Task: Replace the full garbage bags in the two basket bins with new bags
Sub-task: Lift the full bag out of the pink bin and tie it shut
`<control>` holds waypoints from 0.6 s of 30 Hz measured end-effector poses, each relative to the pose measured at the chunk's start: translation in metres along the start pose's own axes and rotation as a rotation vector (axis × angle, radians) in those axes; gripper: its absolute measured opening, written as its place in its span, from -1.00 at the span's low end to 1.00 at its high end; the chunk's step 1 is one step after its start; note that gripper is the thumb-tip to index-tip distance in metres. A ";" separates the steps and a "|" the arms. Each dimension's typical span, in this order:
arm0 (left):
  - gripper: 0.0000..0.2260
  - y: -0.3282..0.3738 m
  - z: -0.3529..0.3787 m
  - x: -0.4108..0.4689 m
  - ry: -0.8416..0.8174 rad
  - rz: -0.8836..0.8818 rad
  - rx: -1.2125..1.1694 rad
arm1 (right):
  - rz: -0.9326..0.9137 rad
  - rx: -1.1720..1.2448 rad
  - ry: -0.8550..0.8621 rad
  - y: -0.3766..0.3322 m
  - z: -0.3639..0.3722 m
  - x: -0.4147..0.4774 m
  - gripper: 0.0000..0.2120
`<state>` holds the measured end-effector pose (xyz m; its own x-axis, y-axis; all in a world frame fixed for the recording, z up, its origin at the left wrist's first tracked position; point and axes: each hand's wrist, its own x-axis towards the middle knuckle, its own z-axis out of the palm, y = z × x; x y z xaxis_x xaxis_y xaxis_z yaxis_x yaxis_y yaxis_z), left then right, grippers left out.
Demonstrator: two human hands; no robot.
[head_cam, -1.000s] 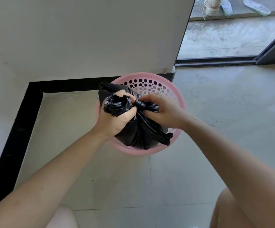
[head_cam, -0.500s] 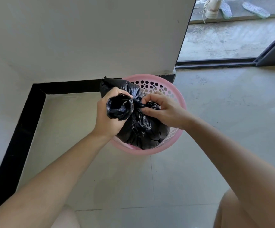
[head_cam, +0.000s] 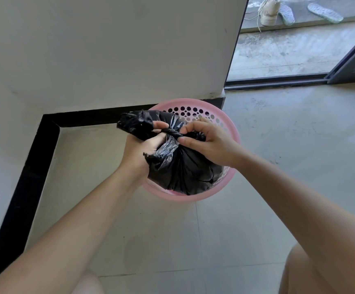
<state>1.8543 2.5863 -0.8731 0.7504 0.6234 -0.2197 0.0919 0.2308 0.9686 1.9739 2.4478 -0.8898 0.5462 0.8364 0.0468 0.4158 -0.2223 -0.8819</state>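
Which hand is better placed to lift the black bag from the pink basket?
Likely the left hand: it grips the bunched top of the black bag; the right hand only pinches the twisted neck.

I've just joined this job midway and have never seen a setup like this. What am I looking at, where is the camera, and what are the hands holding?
There is no machine here: a person works with two bare hands. The single picture comes from a camera worn on the head, looking forward and down, so both forearms reach in from the bottom. On the tiled floor, against the wall, stands a pink basket bin with a black garbage bag in it. The left hand grips the bag's gathered top. The right hand pinches a twisted strand of it, as if tying it shut.
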 end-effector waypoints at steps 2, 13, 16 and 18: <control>-0.83 0.001 -0.002 -0.004 -0.044 -0.058 -0.097 | -0.023 0.015 0.033 -0.001 0.000 0.000 -0.86; -0.75 -0.005 -0.008 0.000 -0.113 0.043 -0.110 | -0.052 -0.092 0.138 -0.002 -0.005 0.001 -0.76; -0.79 -0.010 -0.012 0.003 -0.163 0.154 -0.044 | 0.054 0.053 -0.016 -0.003 -0.008 -0.001 -0.81; -0.85 -0.009 -0.011 0.002 -0.177 0.153 -0.046 | 0.142 0.193 -0.060 -0.003 -0.008 -0.001 -0.88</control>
<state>1.8476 2.5937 -0.8838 0.8568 0.5138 -0.0429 -0.0588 0.1801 0.9819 1.9776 2.4433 -0.8833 0.5428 0.8331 -0.1068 0.1883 -0.2446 -0.9512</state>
